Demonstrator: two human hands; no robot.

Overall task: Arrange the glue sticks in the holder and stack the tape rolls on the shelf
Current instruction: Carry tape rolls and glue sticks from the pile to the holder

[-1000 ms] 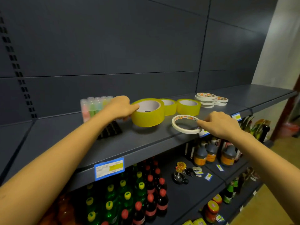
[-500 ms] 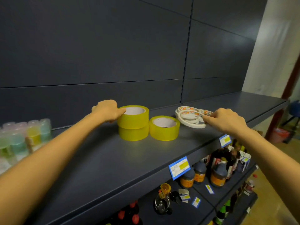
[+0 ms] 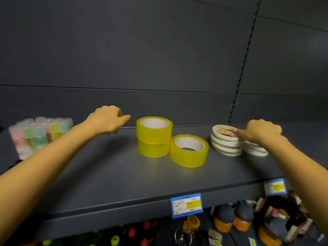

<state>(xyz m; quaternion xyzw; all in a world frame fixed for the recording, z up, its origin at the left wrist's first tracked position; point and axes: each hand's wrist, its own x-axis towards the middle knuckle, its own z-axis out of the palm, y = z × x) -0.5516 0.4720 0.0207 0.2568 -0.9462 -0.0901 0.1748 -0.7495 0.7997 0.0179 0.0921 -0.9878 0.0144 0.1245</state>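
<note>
**Square up the white rolls**

Fingers [image 3: 239, 134] of the right hand [image 3: 262, 132] lie on the top white roll [image 3: 224, 130]; pinching or pressing, I cannot tell. Nudge it flush with those beneath. The left hand [image 3: 106, 119], loosely curled and empty, hovers beside the yellow stack [image 3: 153, 137]. A loose yellow roll [image 3: 189, 151] waits on the shelf [image 3: 124, 174].

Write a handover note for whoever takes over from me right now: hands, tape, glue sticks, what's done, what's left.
Left hand: holds nothing, apart from the yellow stack.
Right hand: fingertips on top of the taller white tape stack; grip unclear.
Done: two yellow rolls stacked; glue sticks stand grouped at far left, blurred.
Left: probably the single yellow roll beside that stack, and the lower white stack.
</note>
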